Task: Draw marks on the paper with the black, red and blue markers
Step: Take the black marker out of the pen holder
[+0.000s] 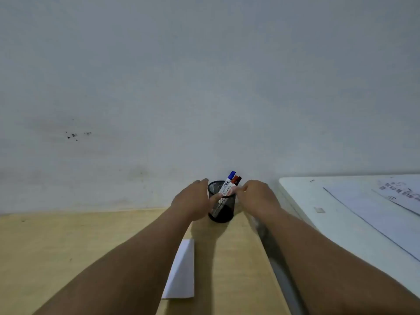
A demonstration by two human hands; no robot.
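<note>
A black mesh pen cup [223, 212] stands on the wooden table near the wall. Three markers lean in it: one with a blue cap [231, 175], one with a red cap [236, 179], one with a black cap [239, 180]. My left hand [193, 200] wraps the cup's left side, thumb on its front. At the cup's right rim my right hand [256, 196] has its fingertips on the markers' white barrels; whether it grips one I cannot tell. A white sheet of paper [181, 271] lies on the table between my forearms.
The wooden table [68, 251] runs up to a pale wall. A white table [329, 214] with printed sheets [386, 210] stands to the right, with a narrow gap between the two tables.
</note>
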